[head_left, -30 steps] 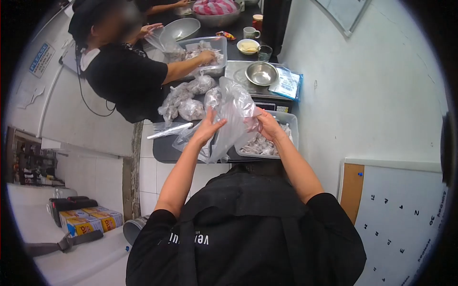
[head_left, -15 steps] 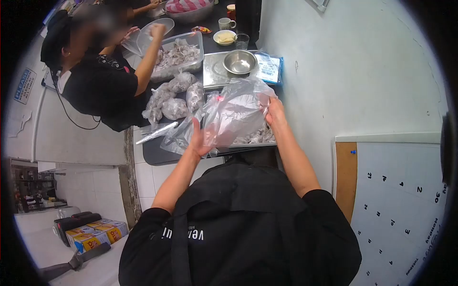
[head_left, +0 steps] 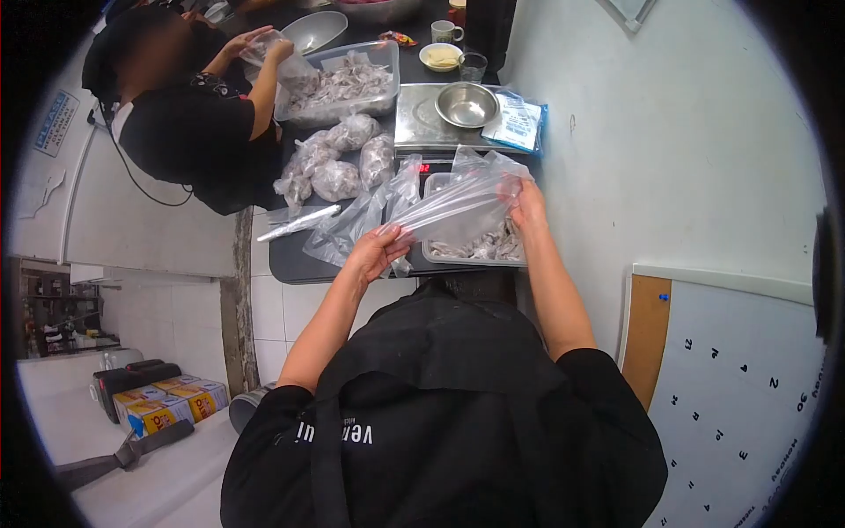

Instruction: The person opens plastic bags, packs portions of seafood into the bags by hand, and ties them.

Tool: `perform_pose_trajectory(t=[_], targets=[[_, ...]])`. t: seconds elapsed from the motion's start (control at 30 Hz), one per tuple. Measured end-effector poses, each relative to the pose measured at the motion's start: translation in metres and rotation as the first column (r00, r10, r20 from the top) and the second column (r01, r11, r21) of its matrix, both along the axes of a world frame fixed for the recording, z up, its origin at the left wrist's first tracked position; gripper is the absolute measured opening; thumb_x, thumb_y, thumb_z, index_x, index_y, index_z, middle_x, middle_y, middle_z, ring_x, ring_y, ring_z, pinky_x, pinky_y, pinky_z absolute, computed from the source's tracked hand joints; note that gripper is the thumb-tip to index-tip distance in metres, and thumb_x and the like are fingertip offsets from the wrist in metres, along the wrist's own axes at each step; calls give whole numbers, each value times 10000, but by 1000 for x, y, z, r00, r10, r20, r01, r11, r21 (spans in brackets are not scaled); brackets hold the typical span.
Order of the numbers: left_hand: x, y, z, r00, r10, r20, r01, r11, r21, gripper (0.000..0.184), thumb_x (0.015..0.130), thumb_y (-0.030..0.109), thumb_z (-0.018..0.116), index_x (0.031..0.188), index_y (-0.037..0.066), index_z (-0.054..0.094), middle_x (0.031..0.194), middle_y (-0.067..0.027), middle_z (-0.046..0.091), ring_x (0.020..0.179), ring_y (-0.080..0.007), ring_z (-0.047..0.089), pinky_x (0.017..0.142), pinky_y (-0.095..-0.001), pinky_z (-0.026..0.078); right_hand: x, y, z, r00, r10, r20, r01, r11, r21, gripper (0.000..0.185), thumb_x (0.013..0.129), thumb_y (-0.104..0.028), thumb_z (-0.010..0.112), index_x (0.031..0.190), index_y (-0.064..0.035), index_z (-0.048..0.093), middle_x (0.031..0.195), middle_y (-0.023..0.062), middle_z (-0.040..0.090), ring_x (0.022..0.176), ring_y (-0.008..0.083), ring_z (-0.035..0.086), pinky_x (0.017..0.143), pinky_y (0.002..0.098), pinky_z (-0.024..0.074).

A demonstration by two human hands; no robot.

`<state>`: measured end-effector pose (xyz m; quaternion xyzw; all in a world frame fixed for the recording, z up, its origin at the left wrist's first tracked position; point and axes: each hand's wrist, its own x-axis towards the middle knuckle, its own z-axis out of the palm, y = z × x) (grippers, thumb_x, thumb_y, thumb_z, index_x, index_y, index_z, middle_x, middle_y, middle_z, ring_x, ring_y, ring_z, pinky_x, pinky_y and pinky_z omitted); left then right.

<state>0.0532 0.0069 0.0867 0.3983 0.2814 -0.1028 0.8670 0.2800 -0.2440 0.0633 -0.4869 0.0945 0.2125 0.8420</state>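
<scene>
Plastic bag (head_left: pixel 455 208) pulled tauter, clear, glossy (creased lengthwise)

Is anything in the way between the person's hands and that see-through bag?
Nothing visible is in between: the left hand and right hand already hold the clear bag at opposite ends. In this view, it covers part of the near tub.

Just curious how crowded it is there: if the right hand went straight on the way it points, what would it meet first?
Past the clear plastic bag the right hand holds, probably the blue-and-white packet; depth is unclear, so the scale might come first.
</scene>
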Motion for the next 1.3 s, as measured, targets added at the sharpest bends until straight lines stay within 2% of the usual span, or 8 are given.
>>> perform_pose_trajectory(t=[0.1,0.23,0.3,0.43,0.73,1.07,1.17,1.3], targets=[[-7,10,1,997,53,59,-54,999,5,373,870,221,608,1169,23,509,1118,-112,596,998,-207,609,849,-313,497,5,6,-16,992,100,73,-99,995,-18,254,946,-204,402,1076,-55,563,950,79,617,763,190,596,596,324,522],[-30,24,16,935,-330,-132,328,656,680,753,768,281,718,1337,-18,325,1309,-214,434,1211,-296,442,1001,-367,367,-14,17,13,981,161,112,-124,951,-283,232,902,-189,497,1071,-66,598,850,45,633,721,147,602,622,286,497],[-25,19,44,928,-370,-35,189,390,901,987,694,290,775,1407,-25,170,1449,-240,215,1370,-320,161,1106,-378,165,-46,25,65,838,514,184,-254,666,-701,226,888,-215,534,1023,-62,631,819,48,640,693,131,605,575,272,477],[17,-14,100,795,-559,236,-244,61,968,918,714,214,763,1417,24,204,1393,-190,359,1293,-288,345,1056,-387,274,-77,49,116,487,851,198,-497,456,-739,243,868,-234,565,981,-33,642,758,51,643,655,121,593,563,275,467],[34,14,88,963,-139,232,72,959,276,260,924,216,529,1098,26,567,881,-27,623,841,-158,604,752,-261,491,-33,41,156,364,918,154,-541,343,-767,200,774,-149,580,916,-31,656,688,33,617,507,100,523,459,283,457],[29,-1,80,981,-2,195,-48,967,251,205,879,156,599,1010,2,566,894,-58,640,780,-157,625,723,-307,528,-9,59,125,436,891,126,-261,260,-930,398,754,-363,652,818,30,650,756,180,643,722,260,640,671,372,498],[29,9,55,972,162,170,-181,978,103,187,874,186,611,953,20,580,857,-50,635,736,-148,620,701,-310,529,-9,53,119,282,551,785,403,675,-618,413,701,-389,762,826,-17,636,864,80,644,727,145,587,670,298,486],[23,9,46,990,99,101,-108,991,81,247,852,280,640,938,56,581,840,-39,623,758,-142,610,707,-316,520,-62,45,148,475,774,419,-70,507,-859,413,683,-361,787,833,-11,625,744,53,606,681,126,575,645,264,479]])
